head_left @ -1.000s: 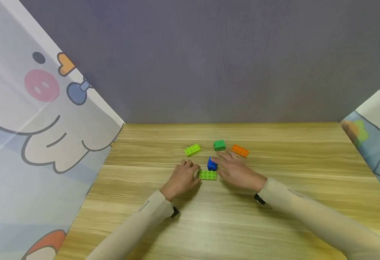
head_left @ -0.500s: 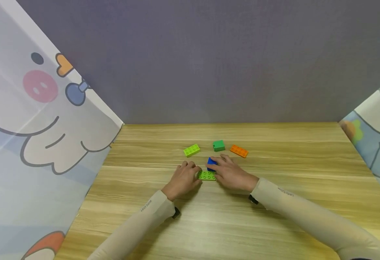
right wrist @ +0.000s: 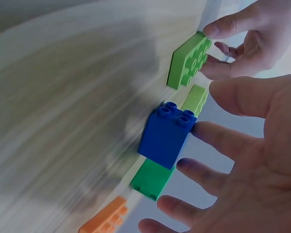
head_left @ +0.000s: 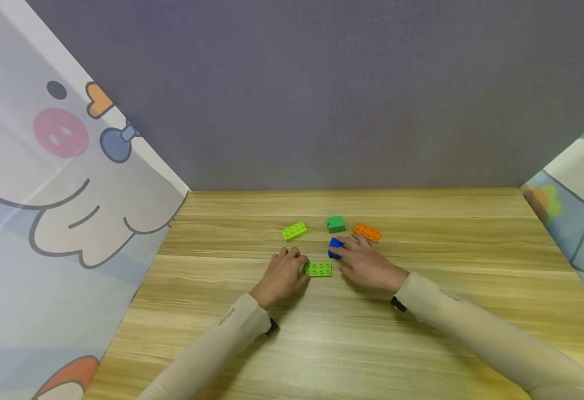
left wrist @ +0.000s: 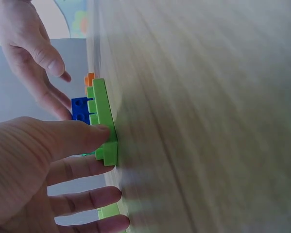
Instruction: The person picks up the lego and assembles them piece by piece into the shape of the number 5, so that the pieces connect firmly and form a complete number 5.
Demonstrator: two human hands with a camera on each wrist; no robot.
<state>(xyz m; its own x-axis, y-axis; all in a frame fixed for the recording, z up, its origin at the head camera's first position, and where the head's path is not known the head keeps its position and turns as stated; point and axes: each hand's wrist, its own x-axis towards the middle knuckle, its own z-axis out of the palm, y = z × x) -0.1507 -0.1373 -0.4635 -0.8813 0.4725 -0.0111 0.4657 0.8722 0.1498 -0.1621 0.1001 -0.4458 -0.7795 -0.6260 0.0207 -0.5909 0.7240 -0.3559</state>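
My left hand (head_left: pixel 281 276) pinches the left end of a flat light green toy brick (head_left: pixel 319 269) between thumb and index finger, as the left wrist view (left wrist: pixel 105 121) also bears out. Its other fingers are spread over the tabletop. Just beyond that brick lies a blue brick (head_left: pixel 334 248), tipped on its side with its studs toward the light green one (right wrist: pixel 167 141). My right hand (head_left: pixel 369 265) is beside the blue brick, fingers loosely extended. In the right wrist view its index fingertip (right wrist: pixel 198 128) appears to touch the blue brick, while the thumb stands apart from it.
Farther back on the wooden table (head_left: pixel 251 211) are a second light green brick (head_left: pixel 294 231), a dark green brick (head_left: pixel 336 224) and a flat orange brick (head_left: pixel 367 232). A grey panel (head_left: pixel 352 111) rises behind the table. Printed cartoon sheets (head_left: pixel 71 222) flank it.
My right hand first came left over the blue brick, then drew back right. The blue brick has shifted right and slightly away from the held light green brick. My left hand has stayed put.
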